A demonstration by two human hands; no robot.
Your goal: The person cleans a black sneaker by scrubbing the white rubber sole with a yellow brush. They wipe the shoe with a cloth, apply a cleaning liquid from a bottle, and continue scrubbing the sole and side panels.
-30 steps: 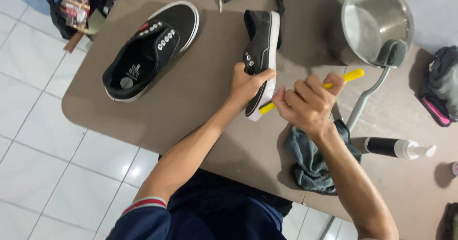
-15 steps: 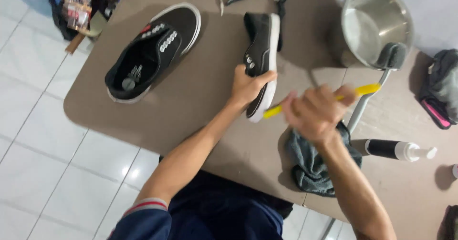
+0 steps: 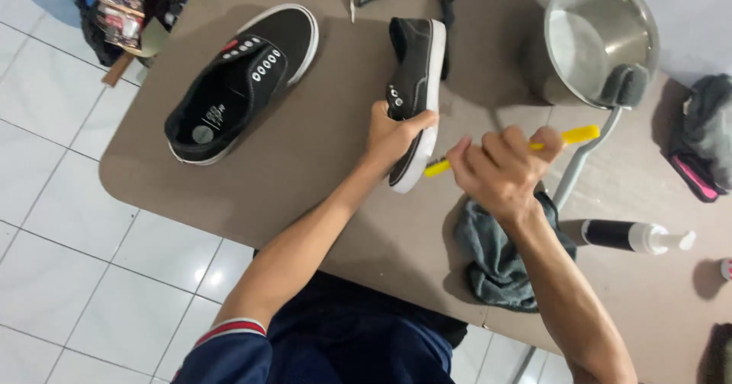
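Near table centre, a black canvas shoe point(image 3: 415, 86) with white rubber sole stood tipped on its side, toe toward 12 o'clock, heel end gripped by the left hand point(image 3: 393, 134), fingers wrapped tight around the heel. Right hand point(image 3: 499, 172) sat at 3 o'clock of the heel, fingers curled shut on a thin yellow brush point(image 3: 568, 137), its tip just beside the white sole edge. At 5 o'clock of the shoe, a crumpled grey cloth point(image 3: 496, 266) lay on the brown table point(image 3: 305, 170), partly under the right wrist. At 9 o'clock, the second black shoe point(image 3: 240, 83) lay flat, white eyelets, round label inside the heel. At 2 o'clock, a shiny steel pot point(image 3: 598, 37) with a grey long-handled brush point(image 3: 621, 86) resting on its rim. At 4 o'clock, a black bottle point(image 3: 625, 235) with white cap lay on its side. Colourful small packages point(image 3: 118, 14) sat off the table's 10 o'clock corner, above white floor tiles point(image 3: 46, 262).
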